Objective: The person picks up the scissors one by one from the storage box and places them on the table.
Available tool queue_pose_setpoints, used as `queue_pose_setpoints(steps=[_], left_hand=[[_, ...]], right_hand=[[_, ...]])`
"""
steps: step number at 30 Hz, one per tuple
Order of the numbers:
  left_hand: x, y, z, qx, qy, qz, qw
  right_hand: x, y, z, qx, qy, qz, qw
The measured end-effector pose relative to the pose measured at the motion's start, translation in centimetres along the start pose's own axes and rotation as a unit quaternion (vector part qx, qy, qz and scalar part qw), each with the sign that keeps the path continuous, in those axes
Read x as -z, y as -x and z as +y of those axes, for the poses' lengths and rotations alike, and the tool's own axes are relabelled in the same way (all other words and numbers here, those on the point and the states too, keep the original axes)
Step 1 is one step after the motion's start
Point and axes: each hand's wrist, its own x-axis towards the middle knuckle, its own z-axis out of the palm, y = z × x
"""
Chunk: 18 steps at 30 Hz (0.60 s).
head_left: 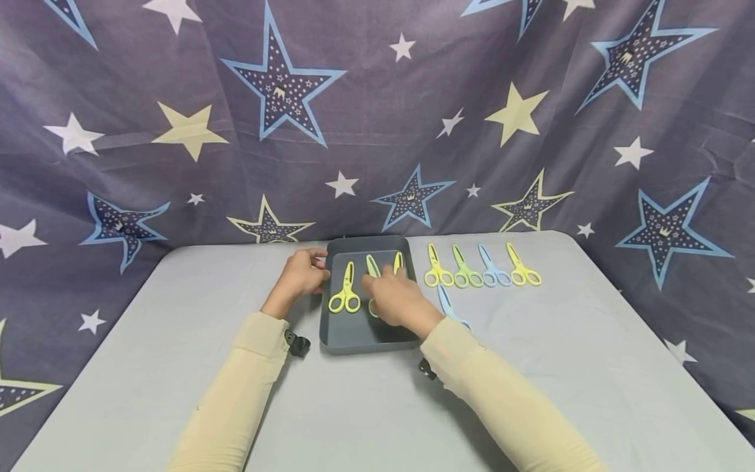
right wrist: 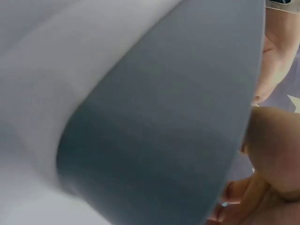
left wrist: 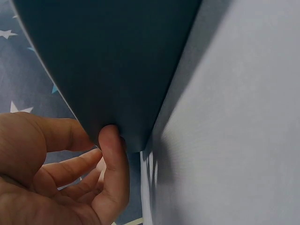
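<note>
A dark grey tray [head_left: 348, 339] holds yellow scissors [head_left: 348, 288] on its left, green scissors [head_left: 372, 265] in the middle and another pair of yellow scissors [head_left: 398, 261] on its right. At the tray's upper left edge, my left hand [head_left: 303, 272] pinches the wall. The left wrist view has one fingertip [left wrist: 110, 133] pressed on the outer wall and another digit at the rim. My right hand [head_left: 398, 298] reaches over the tray's right side, its fingers bent down on the middle of the green scissors. It covers part of both the green and right-hand yellow pairs.
Right of the tray, several scissors stand in a row: yellow [head_left: 438, 267], green [head_left: 467, 269], blue [head_left: 494, 267] and yellow [head_left: 522, 266]. Below them, blue scissors [head_left: 447, 305] lie partly behind the right forearm. A star-patterned cloth [head_left: 377, 118] hangs behind the white table [head_left: 177, 367].
</note>
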Motion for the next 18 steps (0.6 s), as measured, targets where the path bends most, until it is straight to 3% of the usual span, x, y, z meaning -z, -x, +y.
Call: queue_pose_setpoints(steps=[18], left_hand=[[-0.1, -0.1, -0.1, -0.002, 0.002, 0.001, 1.0]], right_hand=[[1.7, 2.4, 1.8, -0.003, 0.003, 0.062, 0.998]])
